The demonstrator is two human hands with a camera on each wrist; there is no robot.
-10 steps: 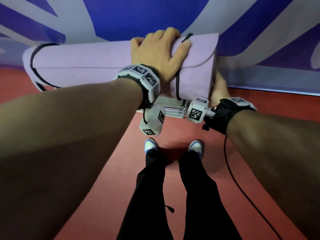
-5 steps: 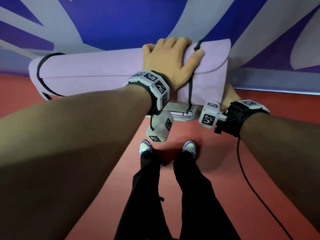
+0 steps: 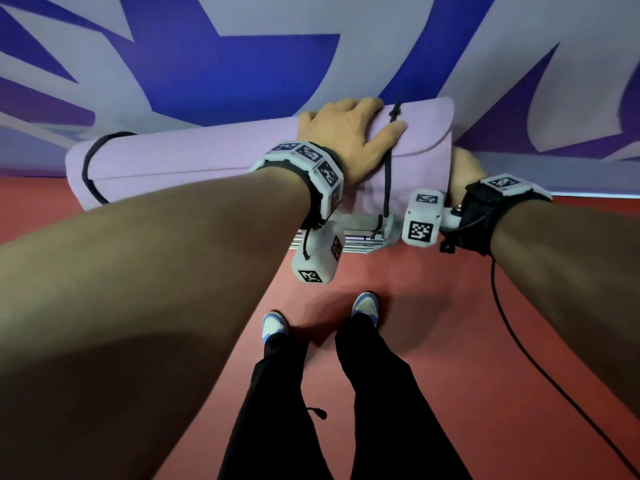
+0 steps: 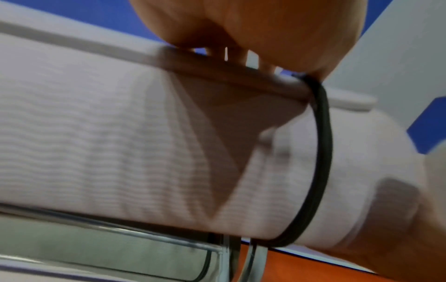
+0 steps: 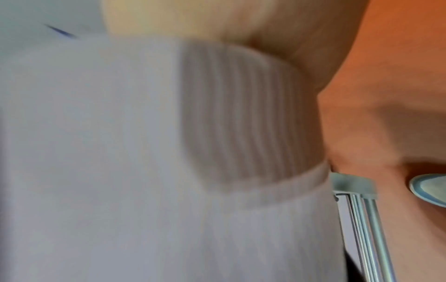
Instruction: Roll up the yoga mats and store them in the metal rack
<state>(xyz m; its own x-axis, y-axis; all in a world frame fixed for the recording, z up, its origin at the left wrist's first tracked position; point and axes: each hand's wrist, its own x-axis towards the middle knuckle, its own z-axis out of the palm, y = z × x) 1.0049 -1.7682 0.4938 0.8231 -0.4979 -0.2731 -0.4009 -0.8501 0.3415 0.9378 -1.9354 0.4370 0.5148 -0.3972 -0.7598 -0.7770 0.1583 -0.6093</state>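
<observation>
The right hand (image 3: 462,171) is mostly hidden behind the right end of the rolled lilac yoga mat (image 3: 207,168) in the head view; whether its fingers curl round the mat cannot be told, and the blurred right wrist view shows only skin against the ribbed mat (image 5: 169,152). The left hand (image 3: 346,136) lies across the top of the roll at upper centre, fingers curved over it beside a black elastic band (image 3: 389,168). Only a sliver of the silver metal rack (image 3: 360,233) shows below the mat; the left wrist view shows its rails (image 4: 120,238) directly beneath the roll (image 4: 120,152).
</observation>
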